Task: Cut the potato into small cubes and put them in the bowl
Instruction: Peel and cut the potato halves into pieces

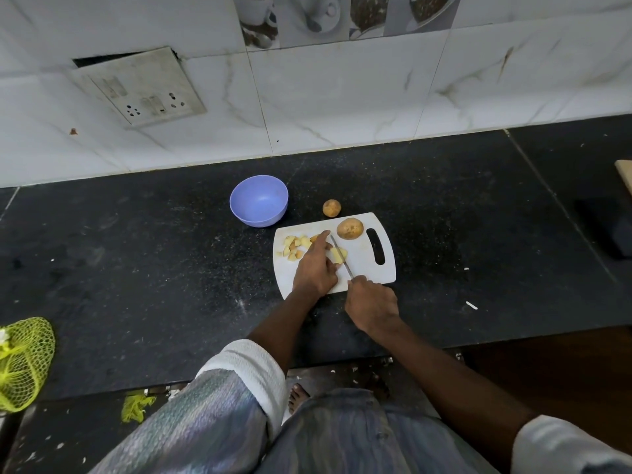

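Note:
A white cutting board (pixel 362 268) lies on the black counter. On its left part sit several cut potato pieces (pixel 295 248). My left hand (pixel 316 268) holds down a potato piece (pixel 338 255) in the board's middle, index finger stretched forward. My right hand (pixel 371 304) grips the handle of a knife (pixel 341 256), whose blade lies across that piece. A whole potato (pixel 349 228) rests at the board's far edge. A smaller potato (pixel 331 208) lies on the counter behind the board. The blue bowl (pixel 259 200) stands to the far left of the board, holding nothing.
The tiled wall with a switch plate (pixel 138 87) rises behind the counter (pixel 136 268). A yellow-green net bag (pixel 24 364) hangs over the counter's front left edge. A wooden edge (pixel 625 176) shows at the far right.

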